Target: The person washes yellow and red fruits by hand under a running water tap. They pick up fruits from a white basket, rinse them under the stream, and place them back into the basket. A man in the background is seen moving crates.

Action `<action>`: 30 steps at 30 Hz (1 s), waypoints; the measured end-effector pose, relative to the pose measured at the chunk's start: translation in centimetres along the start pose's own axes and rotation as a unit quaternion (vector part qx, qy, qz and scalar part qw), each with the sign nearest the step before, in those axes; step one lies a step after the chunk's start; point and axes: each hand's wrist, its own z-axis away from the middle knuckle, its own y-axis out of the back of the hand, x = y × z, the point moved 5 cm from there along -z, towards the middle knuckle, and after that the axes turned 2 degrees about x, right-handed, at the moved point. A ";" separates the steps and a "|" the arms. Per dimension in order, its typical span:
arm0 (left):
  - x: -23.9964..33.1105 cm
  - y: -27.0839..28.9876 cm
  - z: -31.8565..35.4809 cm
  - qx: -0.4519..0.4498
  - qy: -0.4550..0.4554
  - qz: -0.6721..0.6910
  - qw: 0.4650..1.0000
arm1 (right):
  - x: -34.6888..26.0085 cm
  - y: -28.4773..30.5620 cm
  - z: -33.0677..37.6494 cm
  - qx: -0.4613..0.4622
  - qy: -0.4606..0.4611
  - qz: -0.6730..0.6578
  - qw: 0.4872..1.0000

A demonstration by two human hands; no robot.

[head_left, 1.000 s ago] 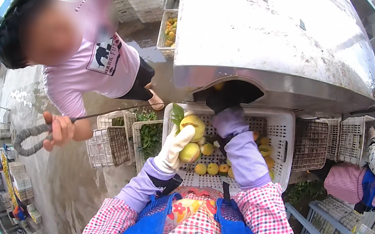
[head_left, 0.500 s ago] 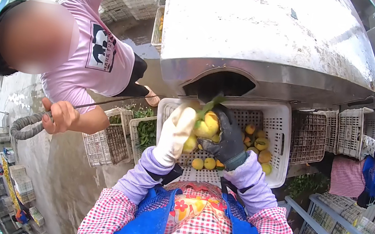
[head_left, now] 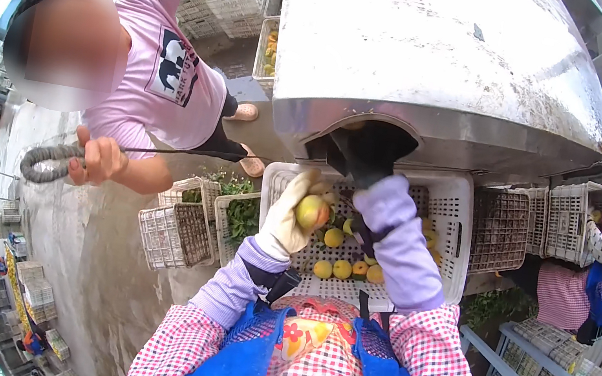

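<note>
My left hand (head_left: pixel 289 214), in a pale glove, grips a yellow-red fruit (head_left: pixel 311 210) above a white slotted crate (head_left: pixel 448 213). Several yellow fruits (head_left: pixel 342 268) lie in that crate. My right hand (head_left: pixel 366 155), in a dark glove, reaches up into the dark opening of a big metal machine (head_left: pixel 449 61); what it touches there is hidden. My sleeves are lilac over a pink checked shirt and blue apron.
A person in a pink shirt (head_left: pixel 167 86) stands at the left and holds a grey hooked tool (head_left: pixel 50 162). Small crates (head_left: pixel 175 227) with green leaves stand on the wet floor. Another worker (head_left: pixel 587 284) and more crates (head_left: pixel 525 226) are at the right.
My left hand has kept a fruit and lifted it slightly. My right hand moved from the crate's fruit up into the machine's opening. The person at left shifted closer.
</note>
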 end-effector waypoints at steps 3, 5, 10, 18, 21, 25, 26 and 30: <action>0.3 -0.6 0.5 -0.017 -0.004 0.074 0.997 | -1.0 1.5 5.8 0.075 0.074 -0.166 0.981; 0.2 -1.1 0.4 -0.035 0.004 0.086 0.996 | -1.5 0.2 9.6 0.099 0.165 -0.064 0.979; 0.0 -4.5 1.4 -0.013 -0.046 -0.073 0.996 | -0.9 -1.4 11.5 0.114 0.150 0.028 0.982; 0.5 -4.0 -0.1 0.033 -0.143 -0.112 0.983 | -1.4 -1.2 7.8 0.193 0.097 0.024 0.976; -0.7 -0.7 0.4 0.090 -0.097 -0.155 0.979 | 2.9 -4.3 3.4 0.134 0.011 0.023 0.991; -2.2 4.9 -0.5 0.061 -0.042 -0.161 0.984 | 5.0 -5.9 -0.7 0.023 -0.096 -0.064 0.993; -2.5 3.6 -0.2 0.098 -0.032 -0.165 0.981 | 4.7 -3.7 -0.5 0.004 -0.096 -0.027 0.995; -4.9 8.6 -2.0 0.108 -0.054 -0.232 0.965 | -1.7 3.4 1.4 -0.115 -0.034 0.044 0.992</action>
